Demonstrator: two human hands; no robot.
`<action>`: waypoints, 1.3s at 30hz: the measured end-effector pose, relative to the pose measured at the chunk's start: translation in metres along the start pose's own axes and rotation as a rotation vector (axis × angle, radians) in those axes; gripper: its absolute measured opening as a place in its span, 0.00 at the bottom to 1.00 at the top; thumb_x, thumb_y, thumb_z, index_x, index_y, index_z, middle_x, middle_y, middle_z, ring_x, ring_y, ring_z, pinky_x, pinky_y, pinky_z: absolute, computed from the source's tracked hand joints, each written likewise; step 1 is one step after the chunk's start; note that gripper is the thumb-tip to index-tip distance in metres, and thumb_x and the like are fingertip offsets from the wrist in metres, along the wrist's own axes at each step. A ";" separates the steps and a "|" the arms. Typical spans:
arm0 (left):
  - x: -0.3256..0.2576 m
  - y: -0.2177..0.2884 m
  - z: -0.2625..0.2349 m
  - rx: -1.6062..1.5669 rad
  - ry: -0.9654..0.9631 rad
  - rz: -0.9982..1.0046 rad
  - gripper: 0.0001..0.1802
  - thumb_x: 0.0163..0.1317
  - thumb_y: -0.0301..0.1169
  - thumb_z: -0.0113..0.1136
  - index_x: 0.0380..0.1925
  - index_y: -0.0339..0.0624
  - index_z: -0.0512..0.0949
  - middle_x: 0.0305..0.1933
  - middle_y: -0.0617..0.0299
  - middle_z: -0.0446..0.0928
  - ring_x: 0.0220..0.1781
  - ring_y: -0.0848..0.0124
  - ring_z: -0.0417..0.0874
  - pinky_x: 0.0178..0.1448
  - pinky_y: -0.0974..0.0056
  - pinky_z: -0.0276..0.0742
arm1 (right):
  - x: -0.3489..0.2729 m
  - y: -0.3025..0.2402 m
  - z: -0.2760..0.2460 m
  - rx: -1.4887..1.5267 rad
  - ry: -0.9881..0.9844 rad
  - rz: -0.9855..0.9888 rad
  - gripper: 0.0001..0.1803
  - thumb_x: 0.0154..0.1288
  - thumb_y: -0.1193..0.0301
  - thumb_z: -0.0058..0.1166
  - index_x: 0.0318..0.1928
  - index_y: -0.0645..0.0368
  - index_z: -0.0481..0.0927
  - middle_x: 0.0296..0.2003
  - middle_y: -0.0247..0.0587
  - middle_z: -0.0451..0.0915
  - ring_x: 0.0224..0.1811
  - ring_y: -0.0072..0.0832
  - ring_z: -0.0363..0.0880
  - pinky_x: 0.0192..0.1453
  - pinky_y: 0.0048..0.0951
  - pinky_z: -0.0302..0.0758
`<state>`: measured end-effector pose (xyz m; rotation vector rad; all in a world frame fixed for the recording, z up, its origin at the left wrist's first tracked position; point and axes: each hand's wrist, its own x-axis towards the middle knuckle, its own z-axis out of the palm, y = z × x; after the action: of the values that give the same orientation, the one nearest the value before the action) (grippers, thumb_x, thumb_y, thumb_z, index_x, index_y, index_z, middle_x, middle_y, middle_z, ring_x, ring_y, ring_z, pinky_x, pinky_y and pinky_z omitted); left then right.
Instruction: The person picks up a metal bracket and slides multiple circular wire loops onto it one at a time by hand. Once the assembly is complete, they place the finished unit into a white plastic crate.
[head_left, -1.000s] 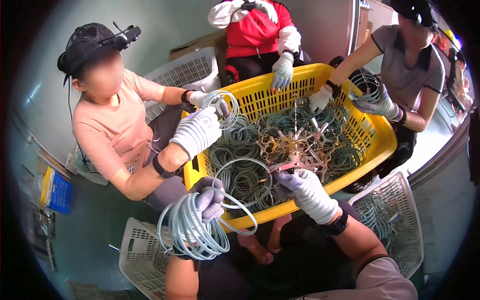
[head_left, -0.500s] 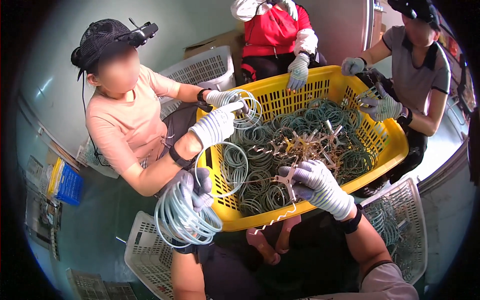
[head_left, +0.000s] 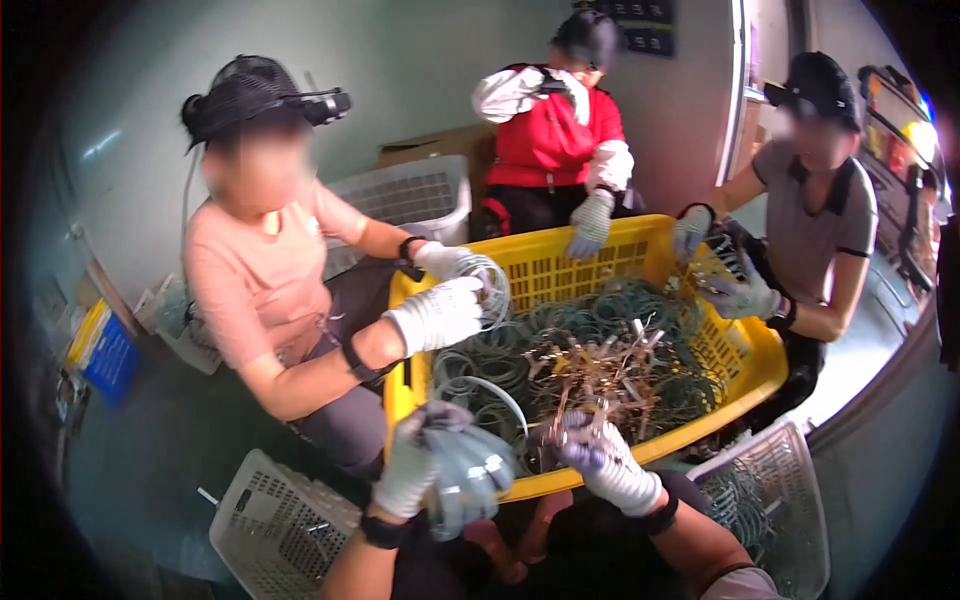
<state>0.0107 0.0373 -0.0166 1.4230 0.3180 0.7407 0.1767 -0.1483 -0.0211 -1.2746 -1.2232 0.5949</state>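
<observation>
My left hand [head_left: 408, 468], in a striped work glove, is closed round a bundle of pale blue-grey wire or tubing rings [head_left: 470, 478], blurred by motion. One loop stands up from the bundle over the yellow basket [head_left: 530, 262]. My right hand [head_left: 610, 468], also gloved, pinches a small metal piece [head_left: 585, 425] at the basket's near rim; its outline is smeared. Beyond my right hand lies a heap of copper-coloured and silvery metal pieces [head_left: 620, 375]. Around and behind this heap, many greenish-grey rings [head_left: 610, 305] fill the basket.
A co-worker in a peach shirt [head_left: 265, 270] holds rings [head_left: 488, 290] over the basket's left side. At the right, a person in grey [head_left: 820, 200] handles metal pieces; another in red [head_left: 555, 130] sits behind. White crates stand near left [head_left: 250, 520] and near right [head_left: 800, 500].
The view has tilted up, showing more of the room. My left hand has brought the ring bundle rightward, closer to my right hand. The three-armed metal piece in my right hand is now blurred.
</observation>
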 end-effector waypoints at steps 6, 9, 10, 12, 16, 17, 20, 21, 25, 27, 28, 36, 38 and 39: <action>0.014 -0.019 -0.006 -0.100 0.142 -0.085 0.09 0.68 0.33 0.52 0.32 0.40 0.76 0.30 0.70 0.75 0.32 0.83 0.71 0.40 0.76 0.71 | -0.001 -0.007 0.025 -0.375 0.076 -0.230 0.11 0.64 0.74 0.52 0.45 0.63 0.78 0.44 0.42 0.78 0.44 0.31 0.77 0.49 0.32 0.74; 0.014 -0.023 -0.007 0.356 0.164 -0.043 0.09 0.67 0.32 0.54 0.30 0.39 0.76 0.29 0.71 0.74 0.31 0.82 0.69 0.38 0.73 0.70 | -0.008 -0.011 0.030 -0.161 0.197 -0.105 0.11 0.56 0.80 0.55 0.41 0.58 0.78 0.45 0.43 0.77 0.44 0.40 0.76 0.46 0.35 0.74; 0.012 -0.024 -0.006 0.403 0.169 -0.035 0.08 0.68 0.30 0.53 0.32 0.38 0.77 0.30 0.69 0.75 0.32 0.82 0.71 0.39 0.72 0.71 | -0.004 -0.017 0.027 -0.268 0.111 -0.159 0.11 0.57 0.79 0.54 0.42 0.60 0.78 0.48 0.44 0.76 0.48 0.40 0.75 0.50 0.35 0.73; 0.009 -0.034 -0.001 0.109 0.185 -0.039 0.06 0.67 0.28 0.53 0.35 0.38 0.77 0.30 0.68 0.76 0.33 0.82 0.72 0.40 0.72 0.72 | 0.004 -0.003 0.029 -0.273 0.067 -0.370 0.12 0.59 0.75 0.54 0.44 0.63 0.76 0.55 0.49 0.71 0.57 0.40 0.71 0.59 0.35 0.69; 0.008 -0.023 0.013 0.469 0.137 0.064 0.08 0.66 0.31 0.55 0.39 0.38 0.78 0.33 0.67 0.77 0.35 0.79 0.75 0.43 0.70 0.73 | -0.004 0.001 0.033 0.481 -0.090 0.218 0.33 0.64 0.63 0.54 0.65 0.68 0.60 0.59 0.47 0.69 0.60 0.30 0.68 0.62 0.31 0.66; 0.006 -0.024 0.010 0.368 0.141 -0.059 0.10 0.67 0.34 0.55 0.41 0.39 0.77 0.34 0.65 0.77 0.36 0.78 0.74 0.44 0.70 0.73 | -0.004 -0.012 0.033 0.447 -0.144 0.148 0.35 0.65 0.62 0.54 0.65 0.68 0.59 0.57 0.44 0.70 0.57 0.27 0.70 0.61 0.27 0.67; 0.012 -0.034 0.011 0.301 0.175 -0.057 0.08 0.69 0.29 0.51 0.42 0.37 0.75 0.37 0.62 0.75 0.40 0.78 0.73 0.47 0.72 0.71 | -0.008 0.004 0.041 0.113 -0.220 -0.072 0.37 0.65 0.61 0.53 0.68 0.64 0.55 0.50 0.42 0.75 0.51 0.24 0.74 0.55 0.26 0.71; 0.014 -0.033 0.014 0.489 0.155 0.065 0.06 0.69 0.27 0.49 0.40 0.37 0.74 0.37 0.63 0.75 0.38 0.78 0.72 0.46 0.73 0.71 | -0.011 0.000 0.046 0.279 -0.304 0.038 0.39 0.66 0.59 0.52 0.70 0.61 0.52 0.37 0.38 0.79 0.37 0.22 0.79 0.42 0.24 0.75; 0.010 -0.017 0.020 0.335 0.162 -0.041 0.07 0.70 0.30 0.49 0.32 0.41 0.72 0.29 0.70 0.69 0.32 0.79 0.68 0.38 0.74 0.68 | -0.010 -0.018 0.030 0.439 -0.482 0.262 0.39 0.66 0.54 0.52 0.69 0.60 0.53 0.25 0.33 0.77 0.25 0.21 0.77 0.28 0.22 0.74; 0.010 -0.013 0.009 0.393 0.158 0.074 0.06 0.68 0.30 0.53 0.32 0.42 0.74 0.27 0.71 0.70 0.29 0.82 0.67 0.33 0.75 0.66 | -0.002 -0.002 0.027 0.177 -0.159 -0.074 0.28 0.66 0.65 0.53 0.63 0.60 0.63 0.39 0.40 0.77 0.35 0.23 0.77 0.38 0.23 0.75; 0.010 -0.010 0.008 0.072 0.199 -0.075 0.06 0.67 0.30 0.54 0.31 0.42 0.75 0.27 0.72 0.70 0.28 0.83 0.66 0.31 0.75 0.65 | 0.002 -0.001 0.024 0.175 0.038 -0.117 0.25 0.66 0.69 0.52 0.61 0.60 0.67 0.45 0.42 0.76 0.38 0.23 0.76 0.42 0.23 0.74; 0.000 -0.026 0.020 0.198 0.058 -0.014 0.03 0.63 0.28 0.60 0.32 0.41 0.77 0.25 0.75 0.71 0.27 0.86 0.65 0.32 0.77 0.64 | 0.003 -0.008 0.013 0.358 0.090 0.236 0.20 0.65 0.74 0.55 0.57 0.61 0.73 0.38 0.28 0.79 0.36 0.12 0.72 0.43 0.16 0.70; 0.001 -0.023 0.018 0.293 0.074 0.083 0.08 0.67 0.32 0.56 0.38 0.39 0.78 0.27 0.71 0.75 0.27 0.85 0.67 0.33 0.77 0.65 | 0.004 -0.004 0.012 0.395 0.116 0.266 0.17 0.66 0.71 0.54 0.55 0.60 0.75 0.31 0.25 0.78 0.30 0.09 0.70 0.35 0.14 0.68; 0.003 -0.006 0.017 0.372 0.044 0.030 0.18 0.69 0.42 0.51 0.46 0.39 0.76 0.32 0.65 0.78 0.23 0.85 0.69 0.27 0.77 0.65 | 0.007 0.001 0.007 0.323 0.167 0.242 0.16 0.66 0.67 0.54 0.52 0.59 0.77 0.28 0.25 0.76 0.25 0.09 0.67 0.30 0.14 0.65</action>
<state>0.0252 0.0265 -0.0193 1.7662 0.4882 0.7638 0.1725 -0.1390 -0.0203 -1.1767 -0.8025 0.8092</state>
